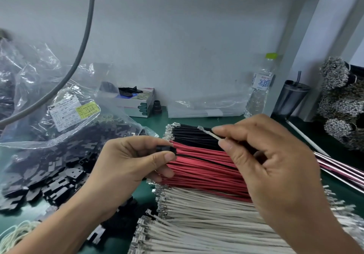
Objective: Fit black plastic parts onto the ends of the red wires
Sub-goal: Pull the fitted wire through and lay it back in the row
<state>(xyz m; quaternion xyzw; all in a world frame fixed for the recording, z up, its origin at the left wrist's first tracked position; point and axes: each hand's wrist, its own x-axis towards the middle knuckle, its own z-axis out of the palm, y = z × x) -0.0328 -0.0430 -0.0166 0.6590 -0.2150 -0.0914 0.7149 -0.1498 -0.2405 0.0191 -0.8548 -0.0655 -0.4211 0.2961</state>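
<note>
My left hand (130, 163) pinches a small black plastic part (166, 149) between thumb and fingers, just left of the wire pile. My right hand (269, 161) pinches a white wire (209, 133) near its metal terminal, the tip pointing left toward the black part with a gap between them. Under both hands lies a row of red wires (201, 171), with black wires (194, 135) behind it and white wires (206, 214) in front. All have metal terminals at their left ends.
A clear bag and a loose heap of black plastic parts (49, 175) fill the left of the green mat. A tissue box (137, 102), a water bottle (260, 88), a dark tumbler (289, 100) and bundles of terminated wires (342, 104) stand along the back and right.
</note>
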